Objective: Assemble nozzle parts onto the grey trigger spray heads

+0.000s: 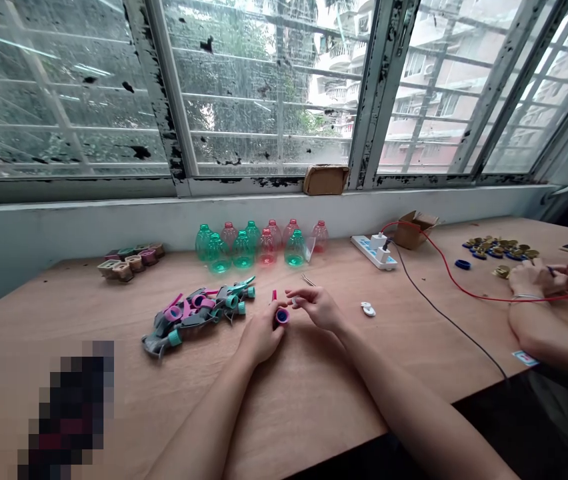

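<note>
My left hand (264, 331) is wrapped round a trigger spray head (282, 316), whose round pink collar with a dark blue inside faces me. A pink part sticks up above the fingers. Close by, my right hand (317, 307) pinches a small whitish piece (294, 303) between thumb and fingers; its kind is too small to make out. Left of my hands lies a pile of grey, pink and teal trigger spray heads (199, 313). Behind them stand several clear green bottles (243, 250) and pink bottles (267, 248).
Small pots (134, 262) sit at the back left. A power strip (374, 252) with red and black cables and a cardboard box (413, 231) stand right. White bits (368, 309) lie nearer. Another person's hands (539, 277) work by gold-and-blue pieces (501, 248).
</note>
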### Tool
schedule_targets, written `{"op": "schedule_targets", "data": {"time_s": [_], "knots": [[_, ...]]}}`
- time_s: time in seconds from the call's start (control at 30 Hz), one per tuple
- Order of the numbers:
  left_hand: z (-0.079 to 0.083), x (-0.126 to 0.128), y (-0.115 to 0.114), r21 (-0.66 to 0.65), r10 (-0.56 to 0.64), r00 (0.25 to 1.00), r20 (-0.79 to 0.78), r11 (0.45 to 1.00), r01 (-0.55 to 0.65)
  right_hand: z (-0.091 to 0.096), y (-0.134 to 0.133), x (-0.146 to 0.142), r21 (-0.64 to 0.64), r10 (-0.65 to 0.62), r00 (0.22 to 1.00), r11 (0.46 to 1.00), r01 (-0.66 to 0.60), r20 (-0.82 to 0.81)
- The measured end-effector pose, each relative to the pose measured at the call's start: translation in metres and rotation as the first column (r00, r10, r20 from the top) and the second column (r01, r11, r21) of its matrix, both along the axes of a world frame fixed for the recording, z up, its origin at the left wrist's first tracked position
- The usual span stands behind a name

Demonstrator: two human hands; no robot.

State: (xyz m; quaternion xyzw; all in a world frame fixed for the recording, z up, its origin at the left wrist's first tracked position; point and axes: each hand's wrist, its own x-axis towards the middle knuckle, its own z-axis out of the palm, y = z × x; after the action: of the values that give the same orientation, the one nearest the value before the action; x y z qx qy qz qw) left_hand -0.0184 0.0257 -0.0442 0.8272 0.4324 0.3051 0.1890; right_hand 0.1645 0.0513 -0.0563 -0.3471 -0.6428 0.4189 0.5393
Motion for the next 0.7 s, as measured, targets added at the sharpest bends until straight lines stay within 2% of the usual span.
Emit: {"op": "schedule_targets", "data": {"time_s": [0.1, 0.33, 0.47, 0.57, 0.7], "knots": [[-0.002, 0.000, 0.002, 0.018, -0.005, 1.000, -0.014, 1.000, 0.005, -0.009, -0.002, -0.003, 0.031, -0.036, 0.999, 0.999, 0.035, 0.032], [0.000, 0.000, 0.007, 0.025, 0.038, 0.997, 0.067, 0.999, -0.040, -0.012, -0.009, -0.012, -0.046, 0.030, 1.000, 0.998, -0.030, -0.004], [0.003, 0.000, 0.006, 0.019, -0.008, 0.997, 0.082, 1.000, 0.006, -0.014, -0.008, -0.014, -0.069, 0.058, 0.998, 0.996, -0.059, -0.011], [0.003, 0.000, 0.006, 0.017, -0.039, 0.994, 0.101, 0.999, 0.037, -0.014, -0.009, -0.012, -0.043, 0.112, 0.993, 0.993, -0.113, -0.040], [0.001, -0.001, 0.009, -0.002, -0.003, 0.993, 0.115, 1.000, 0.004, -0.012, -0.012, -0.011, 0.034, 0.174, 0.984, 0.984, -0.175, 0.022]]}}
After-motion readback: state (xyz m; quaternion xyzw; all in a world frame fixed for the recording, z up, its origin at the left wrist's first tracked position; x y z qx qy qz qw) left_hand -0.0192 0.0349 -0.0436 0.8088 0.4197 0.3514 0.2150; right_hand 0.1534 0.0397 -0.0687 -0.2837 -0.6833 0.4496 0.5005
